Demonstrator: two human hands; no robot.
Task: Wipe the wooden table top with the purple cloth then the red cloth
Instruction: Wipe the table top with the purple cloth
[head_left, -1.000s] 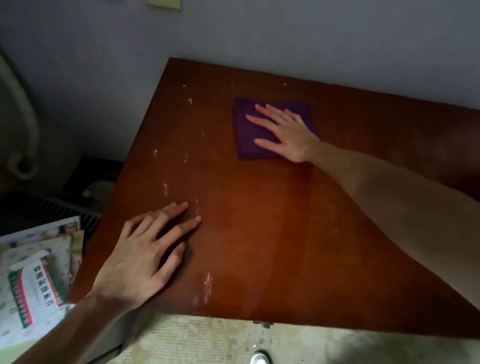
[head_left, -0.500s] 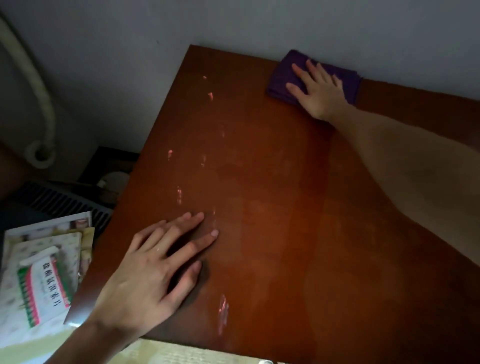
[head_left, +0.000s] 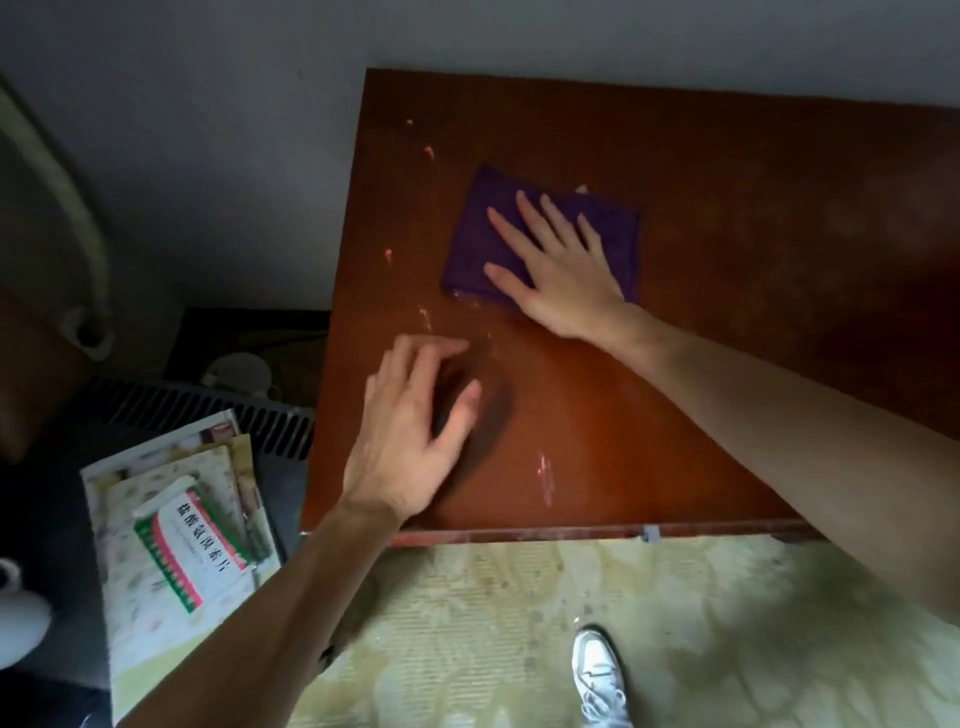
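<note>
The purple cloth (head_left: 524, 244) lies folded flat on the wooden counter (head_left: 727, 364), toward its left rear part, near the wall (head_left: 234, 156); the right hand (head_left: 558, 270) lies palm down on the cloth, fingers (head_left: 530, 208) spread and straight, gripping nothing, the heel of the hand past the cloth's near edge and on the wood; the left hand (head_left: 415, 431) is blurred over the counter's left front part, nearer the front edge than the cloth, its fingers (head_left: 441, 345) loosely curled and empty, and whether they touch the wood cannot be told; pale scuffs (head_left: 544, 475) mark the wood around both hands.

No container shows clearly; a pale round thing (head_left: 239, 371) left of the counter may be a pot, but it is too dim to tell; a white rounded object (head_left: 21, 618) sits at the far left edge.

Left of the counter, lower down, lies a stack of papers (head_left: 135, 597); on top sits a white box (head_left: 192, 551) with green and pink stripes and a line of green Chinese characters, too blurred to read.

On the patterned floor (head_left: 727, 649) before the counter stands a white shoe (head_left: 600, 675).
</note>
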